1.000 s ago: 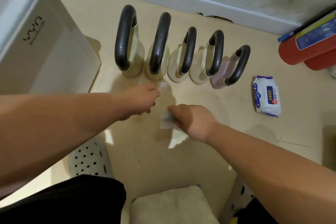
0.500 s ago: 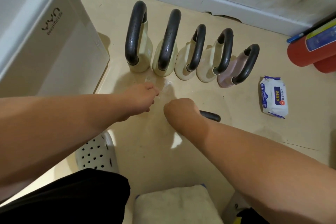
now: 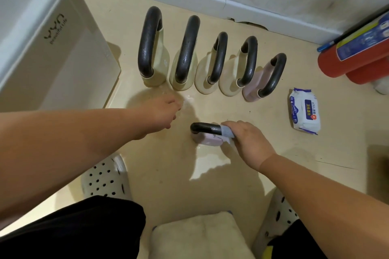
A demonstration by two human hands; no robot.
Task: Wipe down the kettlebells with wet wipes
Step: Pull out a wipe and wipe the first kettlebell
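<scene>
The person is wearing black legwear, the dark fabric showing over the left leg [image 3: 69, 229] and again over the right leg [image 3: 299, 242], where a small yellow patch [image 3: 267, 253] is peeking out at its inner edge. On the feet they are wearing pale, rounded clogs dotted with dark holes, the left clog [image 3: 105, 178] and the right clog [image 3: 280, 212]. The left forearm [image 3: 73, 132] and right forearm [image 3: 326, 195] are showing bare, as are the left hand [image 3: 163, 111] and right hand [image 3: 249, 142].

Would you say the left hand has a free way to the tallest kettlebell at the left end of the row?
Probably yes: the left hand sits just in front of that kettlebell, with only bare floor between them.
</scene>
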